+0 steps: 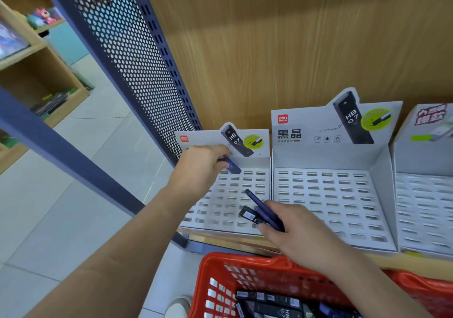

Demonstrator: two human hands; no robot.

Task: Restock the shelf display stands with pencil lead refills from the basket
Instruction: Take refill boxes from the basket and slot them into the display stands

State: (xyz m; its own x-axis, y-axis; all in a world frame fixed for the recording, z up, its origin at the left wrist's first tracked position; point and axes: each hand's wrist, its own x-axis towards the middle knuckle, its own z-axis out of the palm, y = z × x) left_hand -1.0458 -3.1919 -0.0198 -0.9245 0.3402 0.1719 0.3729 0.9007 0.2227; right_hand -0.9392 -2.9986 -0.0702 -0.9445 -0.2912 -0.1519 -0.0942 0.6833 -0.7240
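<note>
My left hand [199,164] pinches one dark blue lead refill case [231,166] over the back rows of the left white display stand [220,195], whose slots look vacant. My right hand [291,227] grips several refill cases [261,212], blue and black, fanned out above the same stand's front right corner. A red basket [220,268] sits below the shelf edge with more black HB 0.7 refill cases [274,303] in it.
A second white slotted stand [331,195] sits to the right, and part of a third [424,200] at the far right. A blue perforated shelf upright [127,55] rises on the left. A wooden back panel is behind the stands. My shoe [177,305] shows on the tiled floor.
</note>
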